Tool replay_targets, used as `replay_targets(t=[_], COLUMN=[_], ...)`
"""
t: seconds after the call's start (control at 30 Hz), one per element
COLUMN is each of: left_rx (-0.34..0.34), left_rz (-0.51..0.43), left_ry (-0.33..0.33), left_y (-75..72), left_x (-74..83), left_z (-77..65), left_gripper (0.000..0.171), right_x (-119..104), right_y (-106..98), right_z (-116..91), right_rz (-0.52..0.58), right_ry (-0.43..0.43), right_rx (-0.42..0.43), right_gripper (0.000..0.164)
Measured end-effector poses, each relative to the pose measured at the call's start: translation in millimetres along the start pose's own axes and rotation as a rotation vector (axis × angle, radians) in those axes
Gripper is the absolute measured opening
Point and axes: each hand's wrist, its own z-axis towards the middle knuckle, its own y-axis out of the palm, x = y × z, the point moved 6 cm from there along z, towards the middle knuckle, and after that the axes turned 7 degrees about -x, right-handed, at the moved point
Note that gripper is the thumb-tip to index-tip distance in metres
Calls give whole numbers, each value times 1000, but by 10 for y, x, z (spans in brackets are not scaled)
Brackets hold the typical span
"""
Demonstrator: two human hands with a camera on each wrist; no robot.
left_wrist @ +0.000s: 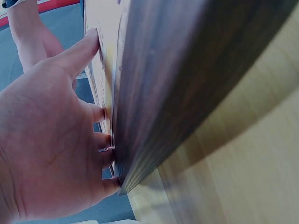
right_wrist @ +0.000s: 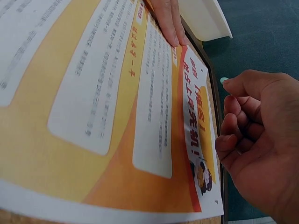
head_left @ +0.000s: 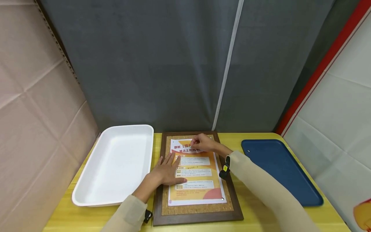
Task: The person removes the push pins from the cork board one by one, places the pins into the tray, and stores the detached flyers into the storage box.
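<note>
Left hand [head_left: 166,173] is lying outspread on a printed sheet [head_left: 200,177] atop a corkboard [head_left: 197,220]; right hand [head_left: 202,143] is pinching a pale-green piece [right_wrist: 224,80] over its heading. Before a grey curtain [head_left: 156,64], the yellow table [head_left: 232,140] is holding a white tray [head_left: 118,161] left; rightward, a sleeve [head_left: 263,185] is partly hiding a blue tray [head_left: 281,169].
</note>
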Motion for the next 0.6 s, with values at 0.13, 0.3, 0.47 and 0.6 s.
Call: replay_targets(t=[0.13, 0.3, 0.47, 0.6], left_rx=[6, 5, -3, 1], left_rz=[7, 24, 34, 35], left_ry=[-3, -11, -22, -22], left_y=[-18, -30, -41, -37], left_x=[15, 19, 33, 28], left_z=[-26, -36, -45, -42], left_gripper=[109, 108, 107, 107], right_x=[21, 41, 47, 47], right_y=[-39, -95, -141, -166], right_z=[-93, -206, -300, -363], right_rz=[0, -2, -47, -71], right_ry=[-10, -21, -49, -86], right_rx=[-8, -12, -2, -10], right_gripper=[7, 9, 7, 6])
